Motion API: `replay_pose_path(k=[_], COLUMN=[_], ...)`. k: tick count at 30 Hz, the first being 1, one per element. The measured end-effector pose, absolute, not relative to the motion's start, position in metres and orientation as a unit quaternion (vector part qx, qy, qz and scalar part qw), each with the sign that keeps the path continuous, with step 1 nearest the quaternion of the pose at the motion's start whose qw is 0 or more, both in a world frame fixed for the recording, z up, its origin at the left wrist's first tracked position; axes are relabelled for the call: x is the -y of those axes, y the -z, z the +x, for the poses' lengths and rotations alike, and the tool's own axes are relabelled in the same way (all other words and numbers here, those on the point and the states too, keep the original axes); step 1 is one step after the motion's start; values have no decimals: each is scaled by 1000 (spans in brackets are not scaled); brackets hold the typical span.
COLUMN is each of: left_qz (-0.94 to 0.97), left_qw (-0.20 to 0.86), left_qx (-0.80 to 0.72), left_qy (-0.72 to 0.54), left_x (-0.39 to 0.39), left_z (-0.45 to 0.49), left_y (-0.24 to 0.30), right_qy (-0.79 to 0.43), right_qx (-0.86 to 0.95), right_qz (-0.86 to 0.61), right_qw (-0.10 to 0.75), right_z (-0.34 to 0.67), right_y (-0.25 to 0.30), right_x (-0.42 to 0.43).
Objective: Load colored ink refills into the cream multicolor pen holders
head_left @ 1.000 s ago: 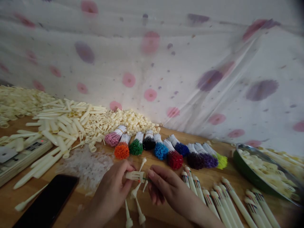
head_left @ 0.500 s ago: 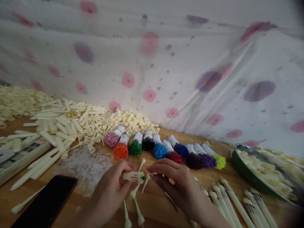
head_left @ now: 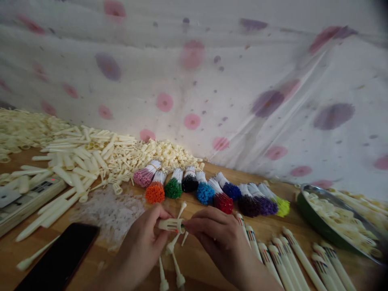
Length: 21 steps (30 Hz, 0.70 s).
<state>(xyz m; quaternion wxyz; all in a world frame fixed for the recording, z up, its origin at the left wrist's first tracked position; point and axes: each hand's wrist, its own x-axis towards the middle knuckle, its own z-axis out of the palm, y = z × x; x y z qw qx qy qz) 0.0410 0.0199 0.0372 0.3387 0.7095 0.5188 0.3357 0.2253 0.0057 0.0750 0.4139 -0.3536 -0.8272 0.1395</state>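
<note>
My left hand [head_left: 142, 240] is closed on a cream slotted pen sleeve [head_left: 169, 224], held sideways with its open end to the right. Bits of orange and green show at that end. My right hand [head_left: 220, 238] is pinched against the open end; its fingertips hide whatever they hold. Under and between the hands lie several cream stem-like pieces [head_left: 178, 279] with flared ends. Just beyond the hands stand bundles of coloured pen refills, among them orange [head_left: 154, 193], green [head_left: 173, 188], light blue [head_left: 205, 192] and red [head_left: 222, 202].
Finished-looking multicolour pens [head_left: 286, 258] lie at the right, near a green-sided bowl [head_left: 315, 226] of cream parts. To the left are a black phone [head_left: 60, 258], a power strip [head_left: 33, 202], clear plastic bits [head_left: 110, 212] and heaped pen barrels [head_left: 75, 157]. A flowered sheet [head_left: 194, 89] hangs behind.
My right hand has moved left and its fingertips now meet the sleeve's open end. My left hand keeps its hold with little movement.
</note>
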Motion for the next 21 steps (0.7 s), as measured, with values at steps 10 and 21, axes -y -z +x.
replay_pose_path(k=[10,21], left_qz=[708,705], left_qw=[276,253], left_qx=[-531,-550], left_qy=[-374,-370], left_x=[-16,-15], left_z=[40,38], left_y=[-37,-38], right_qy=[-278,-521], right_qx=[710,548], right_qz=[-427,-447], right_qw=[486,478], right_z=[205,197], right_y=[-55,-60], right_x=[-5,-3])
